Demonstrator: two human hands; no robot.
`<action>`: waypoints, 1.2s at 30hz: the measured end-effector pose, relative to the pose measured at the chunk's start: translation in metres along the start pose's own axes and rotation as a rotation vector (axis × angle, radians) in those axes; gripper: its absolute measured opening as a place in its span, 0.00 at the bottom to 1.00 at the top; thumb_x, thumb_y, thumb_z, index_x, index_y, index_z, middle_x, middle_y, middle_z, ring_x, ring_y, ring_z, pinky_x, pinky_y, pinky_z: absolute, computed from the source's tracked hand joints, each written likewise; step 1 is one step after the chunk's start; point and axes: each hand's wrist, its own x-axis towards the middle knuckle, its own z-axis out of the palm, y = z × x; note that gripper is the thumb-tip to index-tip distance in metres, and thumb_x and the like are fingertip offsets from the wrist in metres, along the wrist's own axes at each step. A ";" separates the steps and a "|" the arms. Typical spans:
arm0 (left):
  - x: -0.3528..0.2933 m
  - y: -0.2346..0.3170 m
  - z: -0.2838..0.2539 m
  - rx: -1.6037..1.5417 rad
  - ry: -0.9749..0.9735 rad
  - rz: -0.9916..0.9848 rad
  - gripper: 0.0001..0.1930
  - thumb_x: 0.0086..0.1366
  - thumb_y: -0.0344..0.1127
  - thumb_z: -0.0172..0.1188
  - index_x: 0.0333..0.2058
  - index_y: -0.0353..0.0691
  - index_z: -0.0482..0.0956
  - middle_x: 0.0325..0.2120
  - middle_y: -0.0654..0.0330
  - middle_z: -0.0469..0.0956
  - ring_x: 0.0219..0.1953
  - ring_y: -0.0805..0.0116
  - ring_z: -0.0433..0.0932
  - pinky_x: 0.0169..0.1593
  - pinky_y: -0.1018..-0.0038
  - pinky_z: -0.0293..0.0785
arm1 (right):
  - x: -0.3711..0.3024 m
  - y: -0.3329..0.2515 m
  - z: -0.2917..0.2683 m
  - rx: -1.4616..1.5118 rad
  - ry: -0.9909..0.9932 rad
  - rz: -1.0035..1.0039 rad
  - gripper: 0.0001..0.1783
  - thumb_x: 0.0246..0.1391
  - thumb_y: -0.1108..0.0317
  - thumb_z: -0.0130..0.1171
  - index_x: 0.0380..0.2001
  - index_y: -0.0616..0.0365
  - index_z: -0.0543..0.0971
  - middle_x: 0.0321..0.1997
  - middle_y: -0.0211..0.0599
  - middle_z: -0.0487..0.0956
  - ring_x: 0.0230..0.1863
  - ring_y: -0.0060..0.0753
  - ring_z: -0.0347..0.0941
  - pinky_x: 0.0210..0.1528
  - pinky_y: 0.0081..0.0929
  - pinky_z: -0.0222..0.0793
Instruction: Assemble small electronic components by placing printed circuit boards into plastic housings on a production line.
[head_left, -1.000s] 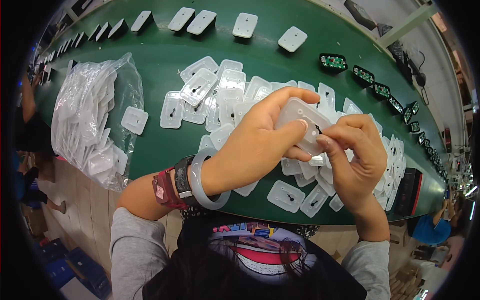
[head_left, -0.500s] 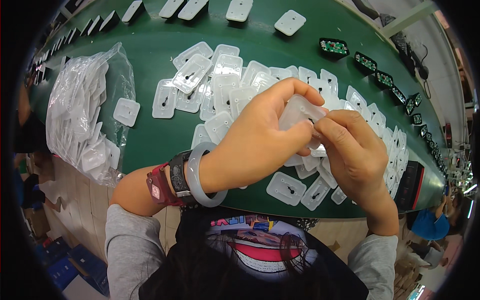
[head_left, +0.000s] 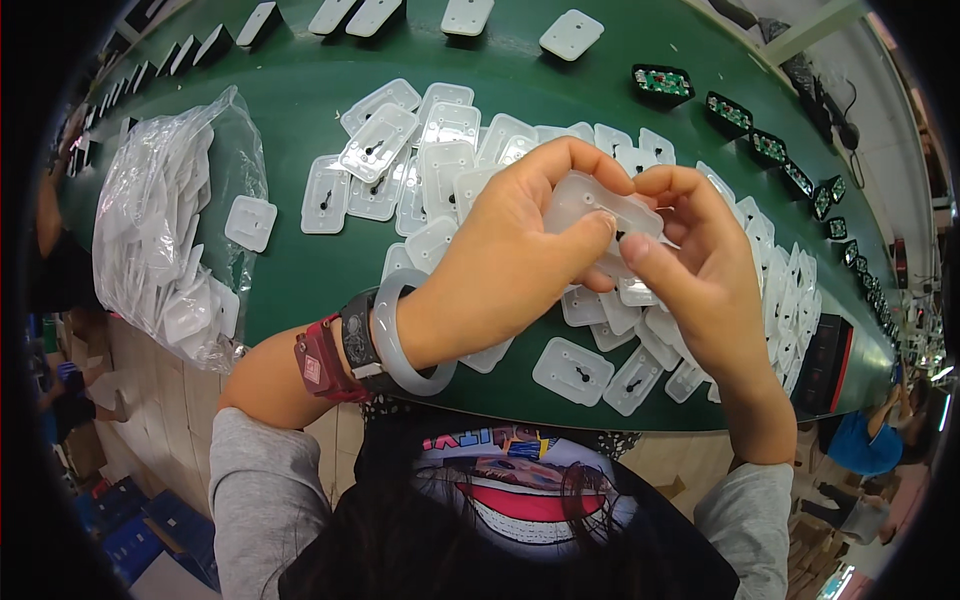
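A translucent white plastic cover (head_left: 575, 200) is held up between my two hands, above the pile. My left hand (head_left: 515, 245) is closed on its left side, thumb lying across its face. On the right side, my right hand (head_left: 715, 285) has its fingers at the far edge and its thumb on the face, beside a small dark part at the cover's middle. Both hands' fingers partly hide the cover. Beneath and around them lies a pile of similar covers (head_left: 450, 160), many with a small black piece at the middle.
A clear plastic bag (head_left: 150, 240) full of white covers lies at the left, one loose cover (head_left: 251, 223) beside it. Black housings with green circuit boards (head_left: 662, 82) line the right edge of the green table. White-topped housings (head_left: 571, 36) stand along the far side. A black-and-red box (head_left: 826, 365) sits near right.
My right hand has gone from a fingertip pinch at the cover's middle to fingers over its far edge, thumb on its face. The cover has tilted slightly.
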 end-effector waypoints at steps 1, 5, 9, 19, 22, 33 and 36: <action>0.000 -0.002 0.000 0.005 -0.024 0.002 0.15 0.58 0.22 0.51 0.45 0.35 0.65 0.41 0.53 0.70 0.37 0.68 0.76 0.35 0.79 0.80 | 0.000 0.000 0.001 0.209 -0.007 0.176 0.20 0.46 0.78 0.56 0.45 0.63 0.68 0.42 0.43 0.74 0.33 0.26 0.69 0.34 0.13 0.65; -0.001 -0.013 -0.001 0.031 -0.102 0.139 0.19 0.56 0.20 0.49 0.48 0.35 0.61 0.43 0.52 0.69 0.39 0.67 0.75 0.38 0.79 0.80 | 0.002 -0.011 0.000 0.260 -0.039 0.220 0.19 0.47 0.79 0.53 0.45 0.63 0.67 0.42 0.44 0.74 0.34 0.25 0.68 0.34 0.14 0.66; -0.006 -0.012 0.005 0.098 -0.119 0.215 0.23 0.55 0.17 0.48 0.50 0.36 0.58 0.46 0.51 0.68 0.42 0.65 0.74 0.41 0.77 0.79 | 0.001 -0.011 0.002 0.370 -0.027 0.243 0.18 0.47 0.79 0.51 0.45 0.62 0.67 0.41 0.44 0.74 0.34 0.24 0.68 0.34 0.15 0.66; -0.009 -0.023 0.010 0.253 -0.092 0.353 0.27 0.51 0.13 0.47 0.50 0.37 0.55 0.56 0.46 0.62 0.46 0.63 0.72 0.43 0.74 0.76 | -0.005 -0.002 0.005 0.552 -0.034 0.293 0.16 0.47 0.78 0.50 0.42 0.62 0.68 0.38 0.45 0.74 0.32 0.25 0.69 0.34 0.16 0.68; -0.006 -0.028 0.011 0.271 -0.108 0.449 0.27 0.51 0.12 0.47 0.50 0.37 0.55 0.58 0.45 0.60 0.46 0.63 0.72 0.43 0.74 0.75 | -0.006 0.001 0.003 0.498 -0.049 0.307 0.15 0.47 0.77 0.50 0.42 0.62 0.69 0.37 0.44 0.74 0.32 0.25 0.69 0.34 0.16 0.68; 0.008 -0.008 -0.004 0.711 -0.340 0.640 0.24 0.48 0.13 0.51 0.45 0.40 0.65 0.57 0.53 0.64 0.44 0.65 0.73 0.44 0.75 0.72 | -0.003 -0.004 -0.045 0.529 -0.252 0.402 0.21 0.54 0.61 0.57 0.47 0.64 0.72 0.40 0.42 0.75 0.38 0.29 0.71 0.38 0.20 0.68; 0.014 -0.006 -0.005 0.938 -0.346 0.876 0.24 0.48 0.15 0.53 0.45 0.40 0.68 0.55 0.56 0.66 0.45 0.64 0.72 0.48 0.72 0.70 | 0.014 0.000 -0.058 0.376 -0.559 0.246 0.23 0.57 0.64 0.56 0.53 0.64 0.71 0.41 0.41 0.76 0.35 0.26 0.71 0.39 0.20 0.70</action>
